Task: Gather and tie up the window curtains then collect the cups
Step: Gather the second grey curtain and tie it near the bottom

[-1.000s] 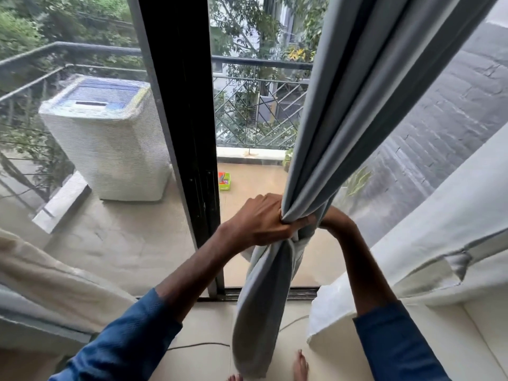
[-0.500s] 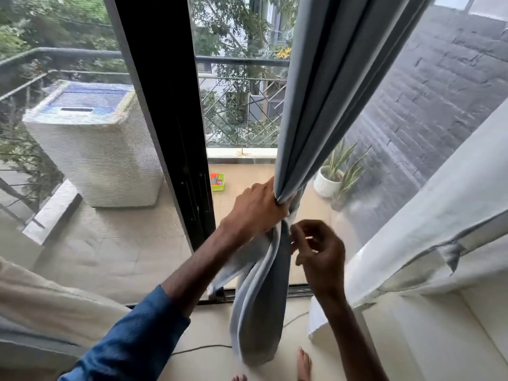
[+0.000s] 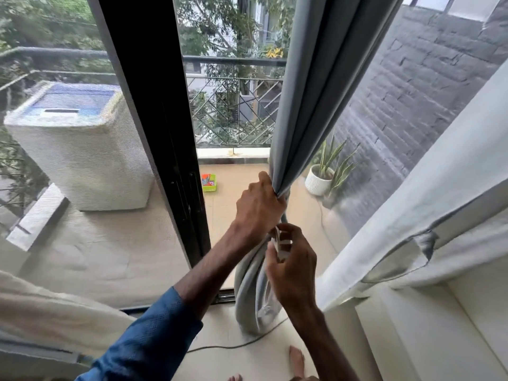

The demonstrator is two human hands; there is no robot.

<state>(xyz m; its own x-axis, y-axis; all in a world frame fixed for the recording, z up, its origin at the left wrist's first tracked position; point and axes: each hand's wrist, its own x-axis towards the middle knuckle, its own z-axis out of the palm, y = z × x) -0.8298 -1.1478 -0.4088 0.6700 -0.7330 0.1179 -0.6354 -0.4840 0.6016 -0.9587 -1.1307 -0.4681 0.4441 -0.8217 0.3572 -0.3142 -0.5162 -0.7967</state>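
Left hand (image 3: 258, 204) clamps the gathered grey curtain (image 3: 316, 92) in a closed fist, just right of the black door frame (image 3: 154, 105). The curtain's tail hangs to the floor (image 3: 220, 334). Right hand (image 3: 294, 268), just below, has curled fingers pinching a pale tie strip (image 3: 279, 242). Judgement: hold the bunch tight, pass the strip round directly under the left fist, and snug it before knotting so no fold slips. Cups not in view.

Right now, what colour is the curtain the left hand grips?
Plain grey curtain, best in head view.
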